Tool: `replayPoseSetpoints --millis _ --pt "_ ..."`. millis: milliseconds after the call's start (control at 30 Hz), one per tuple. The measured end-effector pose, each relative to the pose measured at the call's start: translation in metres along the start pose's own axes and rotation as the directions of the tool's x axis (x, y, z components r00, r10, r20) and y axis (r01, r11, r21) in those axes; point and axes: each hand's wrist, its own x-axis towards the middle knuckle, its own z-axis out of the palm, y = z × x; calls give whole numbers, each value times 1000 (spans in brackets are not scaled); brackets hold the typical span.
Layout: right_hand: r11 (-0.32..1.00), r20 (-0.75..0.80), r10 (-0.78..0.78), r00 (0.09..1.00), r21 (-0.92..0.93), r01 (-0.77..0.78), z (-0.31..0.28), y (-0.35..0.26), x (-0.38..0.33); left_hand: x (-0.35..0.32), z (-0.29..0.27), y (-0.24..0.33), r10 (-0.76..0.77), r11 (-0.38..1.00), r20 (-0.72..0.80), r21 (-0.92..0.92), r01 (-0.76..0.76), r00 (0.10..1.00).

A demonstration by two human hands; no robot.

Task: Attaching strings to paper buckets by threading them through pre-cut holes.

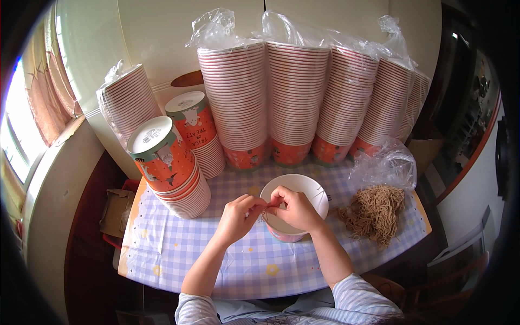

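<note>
An open paper bucket (313, 190), white inside with a printed outer wall, stands upright before me on the table. At its left rim, my left hand (241, 215) is closed in a pinch. My right hand (295, 208) reaches over the bucket's opening, its fingertips meeting the left ones. Both pinch a thin brown cord, mostly hidden by the fingers. A bit of cord also shows at the bucket's right rim. To the right lies a loose heap of tan cords (378, 212), with a crumpled clear plastic bag (385, 165) just behind it.
Tall stacks of nested paper buckets (233, 97) in clear plastic stand along the back. At left are two upside-down orange stacks (165, 162) and a bagged, leaning stack (127, 100). A checked cloth (216, 276) covers the table. A cardboard box (116, 211) sits beyond its left edge.
</note>
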Motion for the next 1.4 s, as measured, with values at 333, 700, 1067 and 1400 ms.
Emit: replayPoseSetpoints --millis 333,700,1067,1400 --pt "1000 14 14 1000 13 -14 0 2 0 0 -4 3 -17 1000 49 -12 18 999" --pt "999 28 6 1000 50 -8 1 0 0 0 -3 6 -23 999 31 30 23 999" --pt "997 88 -5 996 83 -3 -3 -2 0 -1 -2 9 -31 997 -31 -75 28 999" --pt "983 176 125 976 114 -146 -5 0 0 -2 4 1 42 996 -54 -72 -46 998"
